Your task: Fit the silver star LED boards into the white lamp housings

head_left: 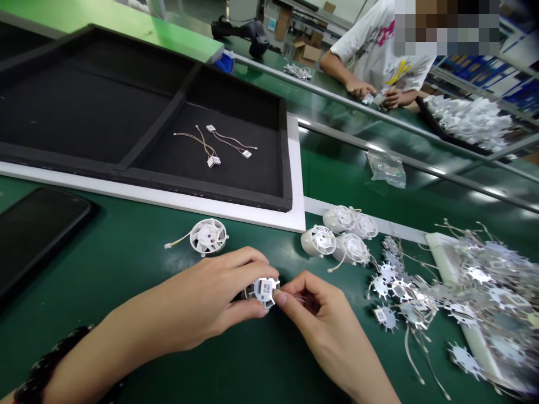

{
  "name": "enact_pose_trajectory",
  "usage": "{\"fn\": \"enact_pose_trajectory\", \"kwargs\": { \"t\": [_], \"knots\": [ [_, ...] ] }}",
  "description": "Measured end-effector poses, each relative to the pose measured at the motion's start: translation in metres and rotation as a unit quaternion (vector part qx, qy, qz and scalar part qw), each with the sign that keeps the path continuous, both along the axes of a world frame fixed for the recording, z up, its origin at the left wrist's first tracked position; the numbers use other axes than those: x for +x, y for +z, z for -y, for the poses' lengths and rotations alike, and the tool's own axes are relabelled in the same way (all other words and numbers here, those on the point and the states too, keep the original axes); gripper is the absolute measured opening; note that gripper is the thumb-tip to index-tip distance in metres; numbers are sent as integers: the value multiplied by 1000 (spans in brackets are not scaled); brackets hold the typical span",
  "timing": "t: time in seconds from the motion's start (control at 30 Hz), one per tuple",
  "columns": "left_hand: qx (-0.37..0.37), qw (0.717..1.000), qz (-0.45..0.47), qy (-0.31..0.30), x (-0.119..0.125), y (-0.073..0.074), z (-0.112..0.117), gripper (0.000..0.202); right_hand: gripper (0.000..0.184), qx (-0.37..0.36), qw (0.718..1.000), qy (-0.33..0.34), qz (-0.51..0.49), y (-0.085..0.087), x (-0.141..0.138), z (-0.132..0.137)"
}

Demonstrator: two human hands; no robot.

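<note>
My left hand (210, 297) is closed around a small white round part with a square label (264, 290), held just above the green table. My right hand (314, 314) pinches the same part from the right with thumb and fingertips. A finished white fan-like housing with a short wire (208, 236) lies just beyond my left hand. Several similar white housings (343, 235) lie in a cluster beyond my right hand. A heap of silvery star-shaped discs with wires (455, 286) is spread to the right.
A large black foam tray (138, 140) at the back holds a few wired connectors (214, 146). A dark phone (37, 230) lies at the left. Across the conveyor rail, another person's hands (379, 92) work beside white parts (467, 120). A clear bag (387, 168) lies on the belt.
</note>
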State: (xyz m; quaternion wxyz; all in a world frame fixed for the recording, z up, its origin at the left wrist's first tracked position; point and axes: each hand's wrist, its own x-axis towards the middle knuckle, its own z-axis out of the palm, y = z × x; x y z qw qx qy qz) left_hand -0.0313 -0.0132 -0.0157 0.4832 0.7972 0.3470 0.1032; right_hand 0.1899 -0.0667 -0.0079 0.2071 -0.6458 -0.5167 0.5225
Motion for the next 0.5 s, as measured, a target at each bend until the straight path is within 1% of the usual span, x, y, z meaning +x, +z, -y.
{"fn": "enact_pose_trajectory", "kwargs": {
  "t": [0.1,0.33,0.5],
  "knots": [
    [-15,1000,2,3,-1,0,0,29,33,-4,1000,1,2,1,-1,1],
    [-47,998,-25,22,0,3,-1,29,29,12,1000,1,4,1,-2,0],
    [-51,998,-8,21,1,3,-3,27,30,11,1000,9,10,1,-1,-2]
  ]
}}
